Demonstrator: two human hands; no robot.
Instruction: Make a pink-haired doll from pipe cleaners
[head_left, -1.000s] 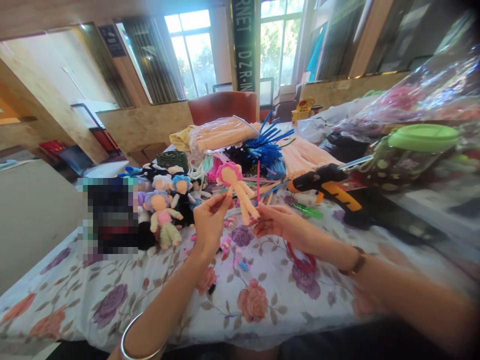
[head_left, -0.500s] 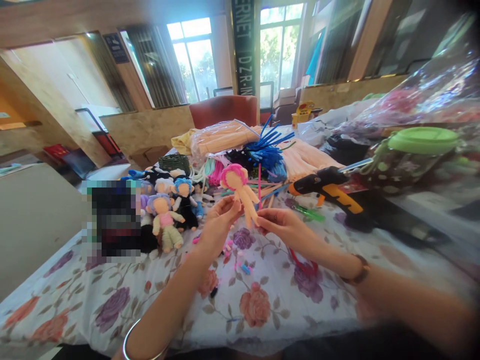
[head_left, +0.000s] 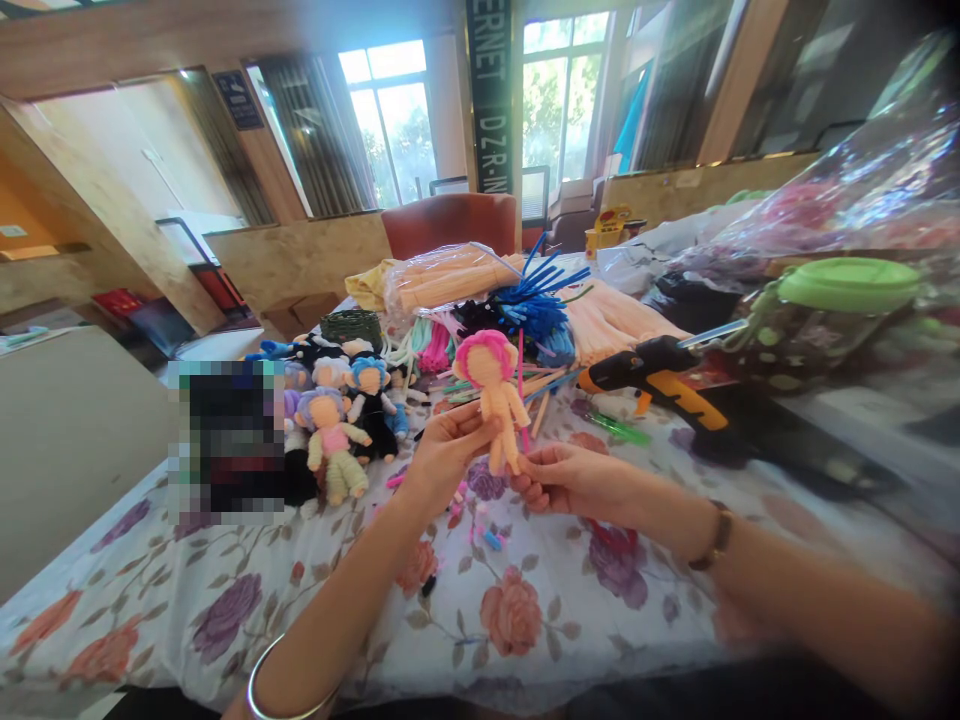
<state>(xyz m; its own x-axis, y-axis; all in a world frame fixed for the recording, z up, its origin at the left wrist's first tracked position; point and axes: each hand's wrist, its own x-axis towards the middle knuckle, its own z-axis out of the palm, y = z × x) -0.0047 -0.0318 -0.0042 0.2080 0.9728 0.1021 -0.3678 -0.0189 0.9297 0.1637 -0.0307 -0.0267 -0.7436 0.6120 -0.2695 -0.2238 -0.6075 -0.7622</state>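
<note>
If you treat the pink-haired doll as the middle of the clock, with 12 pointing away from the person, everything on the desk is pretty easy to place. Way out at 9 o'clock there's a pixelated patch, so no clue what that is. Right beside it, also around 9, sits a bunch of finished-looking dolls in purple, white and blue hair. Around 10 is a dark green bundle, can't tell if it's a basket. Near 11 there's a clear plastic bag stuffed with peach fuzzy stems.

Left hand is at about 7, thumb and fingers pinching the doll around its waist. So the doll's upright in midair, bare peach body, just above the flowery cloth. Right hand is at 4 to 5 with its fingers closed on a foot.

Loose blue stems fan out at 1. A yellow tub is further back between 1 and 2, contents too small to make out. Glue gun lies at 3, clear stick poking out its back. Past it, between 2 and 3: big clear plastic wrap with pinkish stuff inside, plus a green-lidded container, spotted dark sides, can't see what's in it.
</note>
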